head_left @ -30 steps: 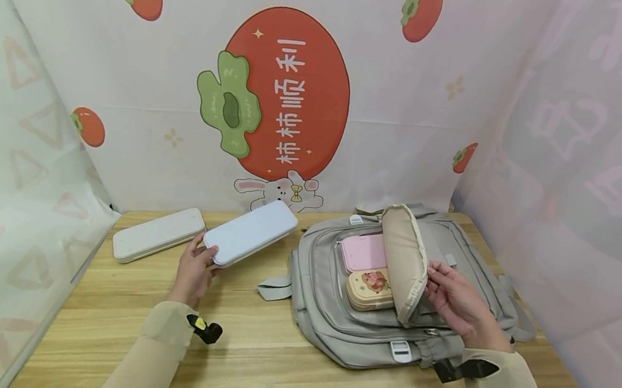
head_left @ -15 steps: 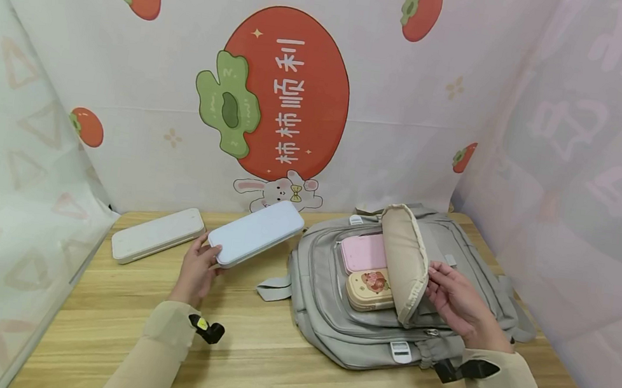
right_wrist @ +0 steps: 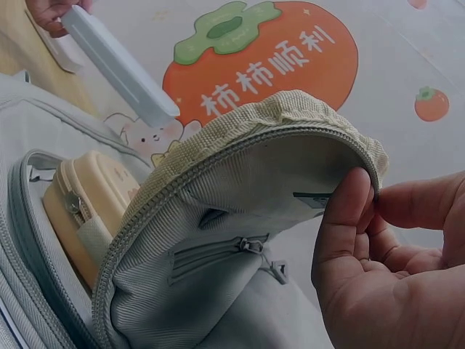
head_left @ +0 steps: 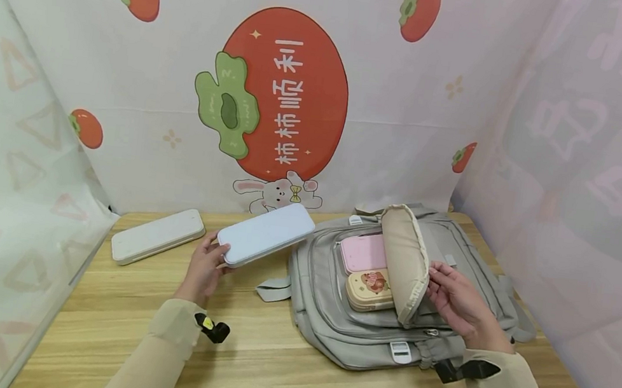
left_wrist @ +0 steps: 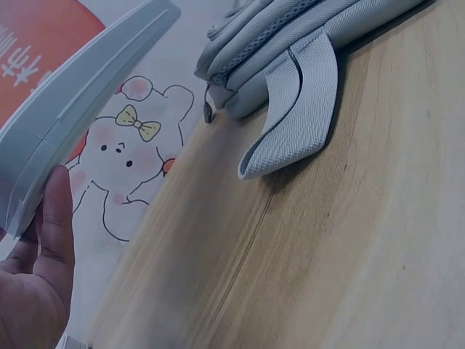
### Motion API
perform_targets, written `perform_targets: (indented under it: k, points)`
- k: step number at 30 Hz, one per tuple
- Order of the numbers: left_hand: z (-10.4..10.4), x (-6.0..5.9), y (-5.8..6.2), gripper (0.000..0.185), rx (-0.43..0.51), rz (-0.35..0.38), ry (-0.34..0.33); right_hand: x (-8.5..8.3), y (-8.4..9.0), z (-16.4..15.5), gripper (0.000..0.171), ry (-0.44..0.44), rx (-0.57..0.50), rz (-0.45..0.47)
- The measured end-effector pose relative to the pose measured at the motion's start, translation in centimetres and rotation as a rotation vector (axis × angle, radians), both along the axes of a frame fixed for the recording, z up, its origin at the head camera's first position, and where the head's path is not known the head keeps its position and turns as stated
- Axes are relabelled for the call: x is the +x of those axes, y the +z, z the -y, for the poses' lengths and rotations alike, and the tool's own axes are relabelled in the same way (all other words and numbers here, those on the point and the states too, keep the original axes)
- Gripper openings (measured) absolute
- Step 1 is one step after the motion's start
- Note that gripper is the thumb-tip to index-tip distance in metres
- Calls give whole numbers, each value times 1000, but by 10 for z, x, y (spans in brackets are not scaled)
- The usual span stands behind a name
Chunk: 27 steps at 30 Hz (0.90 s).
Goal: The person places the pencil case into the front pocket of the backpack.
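My left hand (head_left: 205, 270) holds a light blue pencil case (head_left: 266, 234) by its near left end, raised and tilted over the table. In the left wrist view the case (left_wrist: 73, 94) shows its side edge, fingers below it. My right hand (head_left: 457, 297) pinches the zippered rim of the backpack's front pocket flap (head_left: 404, 262), folding it back. The grey backpack (head_left: 324, 333) lies flat. Inside its open pocket sit a pink case (head_left: 363, 253) and a cream case (head_left: 370, 290) with a bear-like print. The right wrist view shows the flap's inner side (right_wrist: 218, 211).
A whitish pencil case (head_left: 158, 236) lies at the table's back left. A grey strap (head_left: 275, 289) sticks out from the backpack's left side onto the wooden table (head_left: 268, 368). A printed cloth (head_left: 159, 61) hangs behind, with more cloth at both sides.
My left hand has carried the light blue pencil case a little to the right, toward the backpack. My right hand keeps its grip on the flap with no visible movement.
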<state>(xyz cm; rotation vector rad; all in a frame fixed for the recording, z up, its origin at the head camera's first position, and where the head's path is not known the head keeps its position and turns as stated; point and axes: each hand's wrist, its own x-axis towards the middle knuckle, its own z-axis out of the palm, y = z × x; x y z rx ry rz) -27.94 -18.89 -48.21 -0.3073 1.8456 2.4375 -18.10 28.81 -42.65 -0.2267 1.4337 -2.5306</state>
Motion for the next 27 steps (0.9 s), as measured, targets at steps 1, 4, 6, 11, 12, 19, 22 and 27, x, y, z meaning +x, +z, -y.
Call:
perform_targets:
  k: [1, 4, 6, 11, 12, 19, 22, 27]
  points:
    - [-1, 0, 0, 51, 0, -3, -2, 0, 0, 0, 21, 1, 0, -1]
    - [-3, -1, 0, 51, 1, -9, -2, 0, 0, 0, 22, 0, 2, -3]
    - [-4, -2, 0, 52, 0, -8, -4, 0, 0, 0, 22, 0, 2, -5]
    - [-7, -2, 3, 56, -18, -10, -25, 0, 0, 0, 23, -1, -1, -3]
    - [-8, -2, 4, 57, -25, -11, -32, 0, 0, -1, 23, -2, -3, -2]
    - [-14, -2, 7, 58, -42, -6, -71, 1, 1, -1, 24, 5, -10, -7]
    - [-17, -3, 8, 55, -40, -7, -81, 1, 1, -1, 25, 13, -14, -10]
    - [-21, -3, 9, 55, -38, -12, -102, 0, 1, -1, 26, 5, -15, -3]
